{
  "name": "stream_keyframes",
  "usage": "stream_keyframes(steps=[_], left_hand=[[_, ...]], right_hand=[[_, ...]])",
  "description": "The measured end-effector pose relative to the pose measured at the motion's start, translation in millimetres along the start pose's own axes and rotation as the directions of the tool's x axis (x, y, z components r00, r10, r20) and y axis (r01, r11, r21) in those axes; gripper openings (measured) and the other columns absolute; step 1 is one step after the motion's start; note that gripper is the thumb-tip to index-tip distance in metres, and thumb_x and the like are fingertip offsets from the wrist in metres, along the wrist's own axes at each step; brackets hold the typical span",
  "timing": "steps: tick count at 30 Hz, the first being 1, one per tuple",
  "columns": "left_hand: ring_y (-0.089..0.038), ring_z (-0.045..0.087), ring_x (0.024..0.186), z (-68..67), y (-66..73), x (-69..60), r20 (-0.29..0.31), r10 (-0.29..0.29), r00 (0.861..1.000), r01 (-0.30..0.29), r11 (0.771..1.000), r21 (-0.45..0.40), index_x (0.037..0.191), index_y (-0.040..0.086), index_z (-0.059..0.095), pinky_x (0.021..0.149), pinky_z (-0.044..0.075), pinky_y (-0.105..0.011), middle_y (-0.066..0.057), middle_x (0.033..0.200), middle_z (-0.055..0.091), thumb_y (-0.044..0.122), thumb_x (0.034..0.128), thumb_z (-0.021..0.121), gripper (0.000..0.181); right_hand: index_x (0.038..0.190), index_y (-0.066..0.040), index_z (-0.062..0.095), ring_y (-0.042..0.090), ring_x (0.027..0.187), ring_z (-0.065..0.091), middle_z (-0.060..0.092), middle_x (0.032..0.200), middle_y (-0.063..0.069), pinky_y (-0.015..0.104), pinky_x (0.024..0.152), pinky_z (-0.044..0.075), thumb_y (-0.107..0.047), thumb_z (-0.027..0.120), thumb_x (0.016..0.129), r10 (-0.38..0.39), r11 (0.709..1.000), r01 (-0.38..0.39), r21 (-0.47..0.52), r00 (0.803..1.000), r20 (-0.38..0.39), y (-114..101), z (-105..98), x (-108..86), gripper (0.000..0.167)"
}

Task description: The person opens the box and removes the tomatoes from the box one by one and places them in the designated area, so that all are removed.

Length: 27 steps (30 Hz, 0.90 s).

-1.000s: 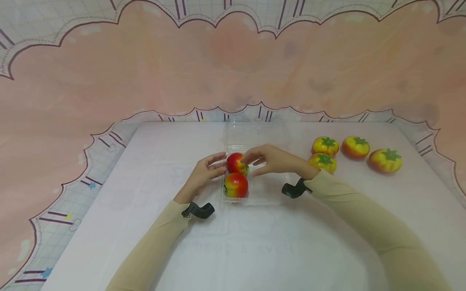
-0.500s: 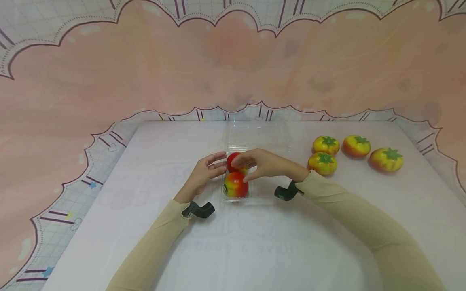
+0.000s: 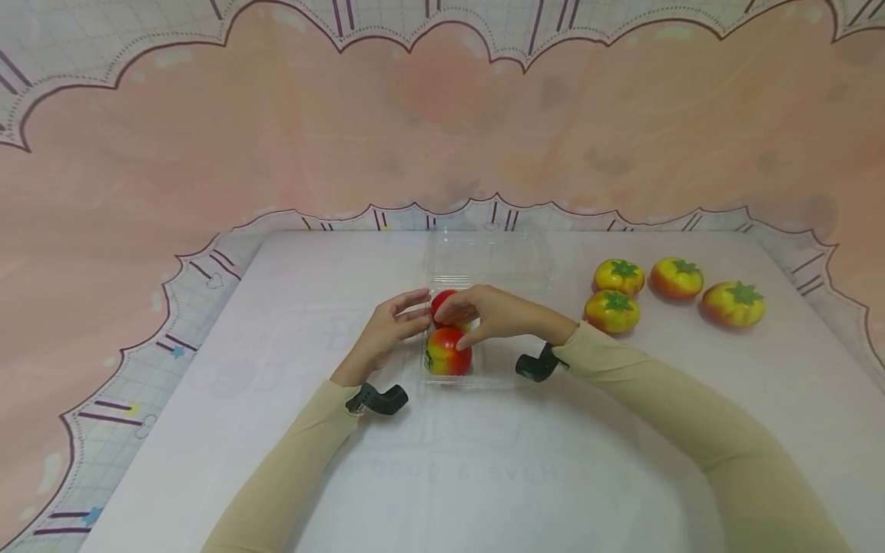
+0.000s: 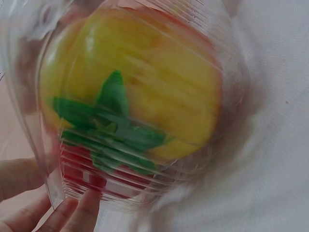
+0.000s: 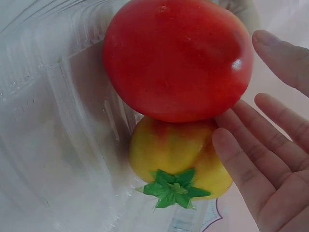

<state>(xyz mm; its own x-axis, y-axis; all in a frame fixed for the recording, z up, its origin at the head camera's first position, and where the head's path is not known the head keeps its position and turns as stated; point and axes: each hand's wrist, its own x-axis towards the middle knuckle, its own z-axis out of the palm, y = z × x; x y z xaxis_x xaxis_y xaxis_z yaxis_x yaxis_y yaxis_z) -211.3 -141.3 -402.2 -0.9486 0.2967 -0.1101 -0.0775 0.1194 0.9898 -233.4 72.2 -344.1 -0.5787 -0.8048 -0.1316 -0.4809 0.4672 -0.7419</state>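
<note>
The clear container (image 3: 494, 355), its lid (image 3: 487, 259) laid back, is presumably steadied by the left hand (image 3: 387, 332), whose grip is spread against the outer wall. A farther fruit (image 3: 442, 299) and a nearer fruit (image 3: 445, 358) are seated in its left half, likely kept from rolling by the sides. Around them the right hand's (image 3: 508, 313) grip is held spread; contact cannot be told. Four yellow fruits (image 3: 676, 279) are scattered on the white table (image 3: 429, 491), backed by peach, scallop-patterned cloth (image 3: 429, 123).
</note>
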Motion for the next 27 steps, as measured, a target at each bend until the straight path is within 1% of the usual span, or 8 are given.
stream_keyframes(steps=[6, 12, 16, 27], left_hand=[[-0.033, 0.046, 0.130, -0.7, -1.6, 0.3, -0.005, 0.000, 1.000, 0.000, 1.000, 0.007, 0.142, 0.005, 0.038, 0.103, 0.043, -0.040, -0.016, 0.147, 0.040, 0.005, 0.0905, 0.059, 0.055], [-0.033, 0.046, 0.131, -0.4, -1.1, 0.3, -0.004, -0.002, 1.000, 0.002, 1.000, 0.011, 0.142, 0.005, 0.039, 0.102, 0.043, -0.040, -0.016, 0.146, 0.040, 0.005, 0.0903, 0.059, 0.055], [-0.032, 0.046, 0.131, 0.1, -0.1, -0.1, -0.008, -0.009, 1.000, 0.009, 1.000, 0.011, 0.142, 0.006, 0.039, 0.101, 0.044, -0.039, -0.016, 0.146, 0.040, 0.005, 0.0902, 0.059, 0.055], [-0.032, 0.045, 0.131, -1.0, -4.6, 3.1, -0.009, -0.005, 1.000, 0.005, 1.000, 0.006, 0.141, 0.006, 0.040, 0.100, 0.045, -0.038, -0.015, 0.146, 0.041, 0.005, 0.0901, 0.059, 0.054]], right_hand=[[0.120, -0.002, 0.061, 0.023, 0.113, 0.062, 0.065, 0.120, 0.012, 0.037, 0.095, 0.052, -0.004, 0.074, 0.078, 0.026, 0.999, -0.026, -0.038, 1.000, -0.002, -1.9, 0.9, 1.5, 0.044], [0.116, -0.002, 0.064, 0.024, 0.109, 0.064, 0.066, 0.117, 0.012, 0.034, 0.092, 0.054, -0.005, 0.074, 0.077, 0.027, 0.996, -0.027, -0.080, 1.000, -0.003, -5.9, 0.5, -0.2, 0.040], [0.114, -0.002, 0.065, 0.024, 0.108, 0.064, 0.067, 0.116, 0.013, 0.035, 0.091, 0.054, -0.005, 0.075, 0.077, 0.027, 0.995, -0.027, -0.092, 1.000, 0.000, -7.4, -1.3, -2.6, 0.038], [0.111, -0.004, 0.068, 0.024, 0.106, 0.064, 0.067, 0.115, 0.012, 0.036, 0.090, 0.055, -0.005, 0.076, 0.076, 0.013, 0.993, -0.013, -0.113, 1.000, 0.003, -2.7, -3.3, -7.8, 0.036]])
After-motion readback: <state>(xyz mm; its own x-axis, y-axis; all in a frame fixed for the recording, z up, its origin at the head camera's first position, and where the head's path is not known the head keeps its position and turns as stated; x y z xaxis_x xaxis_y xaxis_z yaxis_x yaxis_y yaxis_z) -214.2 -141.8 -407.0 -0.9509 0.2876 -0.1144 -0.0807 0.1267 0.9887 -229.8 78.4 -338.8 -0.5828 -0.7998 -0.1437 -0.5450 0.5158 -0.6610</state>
